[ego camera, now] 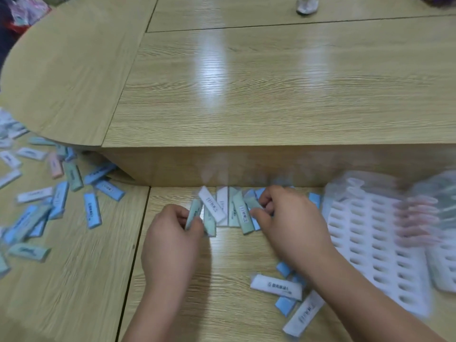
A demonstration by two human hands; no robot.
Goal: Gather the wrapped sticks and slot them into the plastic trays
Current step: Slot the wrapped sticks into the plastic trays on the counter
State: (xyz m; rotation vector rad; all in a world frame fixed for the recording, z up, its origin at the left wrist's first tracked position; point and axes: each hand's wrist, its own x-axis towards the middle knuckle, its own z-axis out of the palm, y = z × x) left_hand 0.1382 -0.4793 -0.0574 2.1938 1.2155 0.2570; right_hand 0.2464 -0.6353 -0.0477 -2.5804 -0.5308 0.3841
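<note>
A row of wrapped sticks (225, 211), white, green and blue, lies against the raised wooden step in front of me. My left hand (172, 233) pinches a green stick (193, 213) at the row's left end. At the right end, my right hand (288, 218) has its fingers curled round the blue and green sticks. A white plastic tray (370, 238) with several rows of oval slots lies to the right, blurred. More wrapped sticks (276, 285) lie under my right forearm.
Many loose wrapped sticks (59, 193) are scattered over the lower table at the left. A raised wooden tabletop (271, 95) fills the far side. A second blurred tray (439, 243) holding pale sticks overlaps the first at the far right.
</note>
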